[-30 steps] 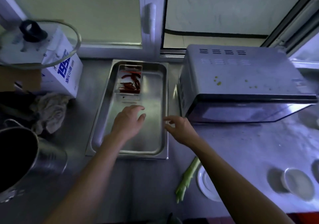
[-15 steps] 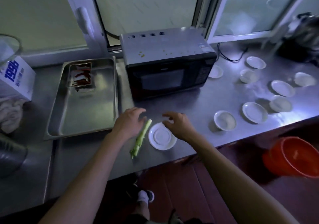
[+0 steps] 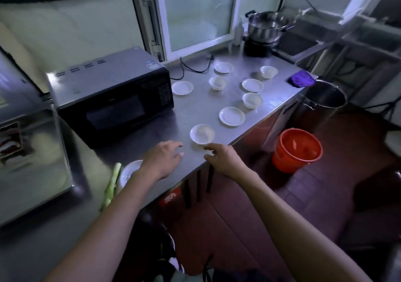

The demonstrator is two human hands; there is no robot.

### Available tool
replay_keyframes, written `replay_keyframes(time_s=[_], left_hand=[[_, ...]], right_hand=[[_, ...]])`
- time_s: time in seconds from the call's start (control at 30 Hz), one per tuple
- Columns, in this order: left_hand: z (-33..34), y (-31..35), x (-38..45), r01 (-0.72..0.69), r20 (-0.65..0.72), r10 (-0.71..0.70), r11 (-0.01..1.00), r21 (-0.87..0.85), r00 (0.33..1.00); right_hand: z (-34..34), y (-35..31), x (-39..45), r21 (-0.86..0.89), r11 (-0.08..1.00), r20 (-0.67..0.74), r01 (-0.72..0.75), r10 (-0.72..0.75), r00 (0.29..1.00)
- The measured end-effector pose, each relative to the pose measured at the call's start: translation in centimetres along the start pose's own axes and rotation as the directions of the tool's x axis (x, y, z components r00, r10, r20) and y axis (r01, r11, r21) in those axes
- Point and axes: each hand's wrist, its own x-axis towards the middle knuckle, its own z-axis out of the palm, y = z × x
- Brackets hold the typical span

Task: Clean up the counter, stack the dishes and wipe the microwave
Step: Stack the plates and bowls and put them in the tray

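Both hands hover palm-down with fingers loosely spread and holding nothing: the right hand (image 3: 224, 159) has its fingertips just short of the nearest white bowl (image 3: 202, 134), and the left hand (image 3: 163, 159) is just left of that bowl, above the steel counter (image 3: 152, 129). Behind and left of the bowl stands the black microwave (image 3: 112, 99). Beyond the bowl more white saucers and bowls lie scattered, one saucer (image 3: 231, 116) just to its right rear; another saucer (image 3: 130, 170) and a green stalk (image 3: 111, 186) lie nearer, under the left wrist.

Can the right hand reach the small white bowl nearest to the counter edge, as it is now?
Probably yes. The right hand is open, just short of the bowl, with only bare counter between them. The left hand lies beside it, not across the way.
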Motion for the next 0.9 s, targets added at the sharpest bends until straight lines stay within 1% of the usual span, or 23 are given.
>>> replay_keyframes(time_s=[0.13, 0.3, 0.37, 0.53, 0.67, 0.8, 0.9], left_hand=[[1.5, 3.3, 1.7, -0.074, 0.05, 0.072, 0.996, 0.043, 0.996], [3.8, 5.5, 3.9, -0.165, 0.071, 0.161, 0.984, 0.06, 0.984], [4.8, 6.0, 4.8, -0.17, 0.088, 0.165, 0.983, 0.062, 0.982], [7.1, 5.9, 7.9, -0.171, 0.149, 0.161, 0.984, 0.055, 0.976], [8.8, 5.5, 11.6, -0.178, 0.177, 0.16, 0.98, 0.092, 0.971], [10.6, 4.6, 15.8, -0.148, 0.219, 0.125, 0.984, 0.094, 0.968], [11.9, 3.6, 18.7, -0.123, 0.262, 0.09, 0.986, 0.11, 0.961]], right_hand=[[-1.7, 2.5, -1.8, 0.054, 0.996, -0.047, -0.071, 0.074, 0.996], [-2.9, 5.3, -2.9, 0.073, 0.991, -0.09, -0.11, 0.116, 0.989], [-3.0, 6.2, -3.0, 0.073, 0.989, -0.099, -0.132, 0.139, 0.985], [-2.4, 8.2, -0.9, 0.034, 0.983, -0.05, -0.181, 0.182, 0.982], [-2.1, 9.7, 2.4, 0.026, 0.981, -0.032, -0.195, 0.196, 0.98], [-2.0, 11.1, 6.5, 0.028, 0.974, -0.008, -0.226, 0.227, 0.974], [-1.5, 11.9, 9.6, 0.011, 0.967, 0.043, -0.256, 0.255, 0.966]])
